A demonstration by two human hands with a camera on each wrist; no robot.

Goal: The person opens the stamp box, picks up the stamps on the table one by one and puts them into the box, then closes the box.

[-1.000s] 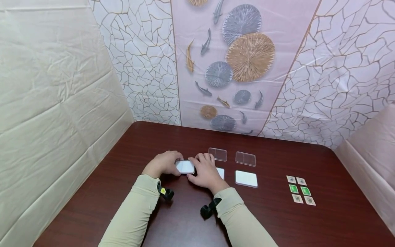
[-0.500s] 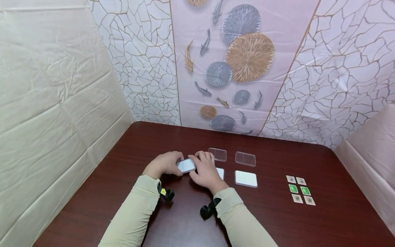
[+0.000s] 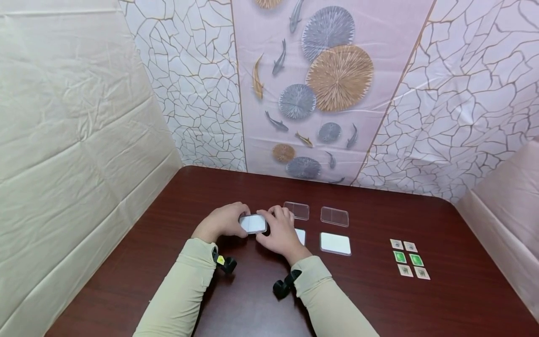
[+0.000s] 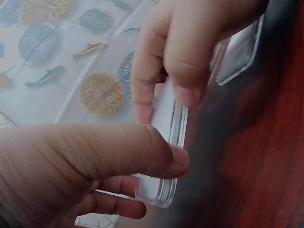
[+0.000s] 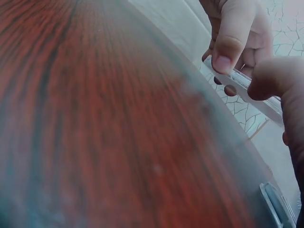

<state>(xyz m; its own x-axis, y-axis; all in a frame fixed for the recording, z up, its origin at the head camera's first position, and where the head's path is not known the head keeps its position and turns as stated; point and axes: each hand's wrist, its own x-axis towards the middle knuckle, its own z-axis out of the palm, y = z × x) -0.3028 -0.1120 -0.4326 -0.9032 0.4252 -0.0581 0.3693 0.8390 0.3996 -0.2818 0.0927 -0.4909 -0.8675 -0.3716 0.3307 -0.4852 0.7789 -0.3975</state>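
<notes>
Between both hands is a small clear plastic case with rounded corners and a white insert inside. My left hand grips its left end, the thumb lying over the near side and fingers behind. My right hand pinches the right end between thumb and fingers. In the left wrist view the case's layered clear edge shows, its two halves together. The right wrist view has both thumbs pressing along the case's side.
Just right of the hands a white-filled case lies partly hidden, with another white-filled case beside it. Behind them are two clear lids. Several small square picture tiles lie in rows on the dark red table.
The case tilted with its right end up half a second ago, and now sits nearly level again, a little farther from me than at first. Both hands keep their hold.
</notes>
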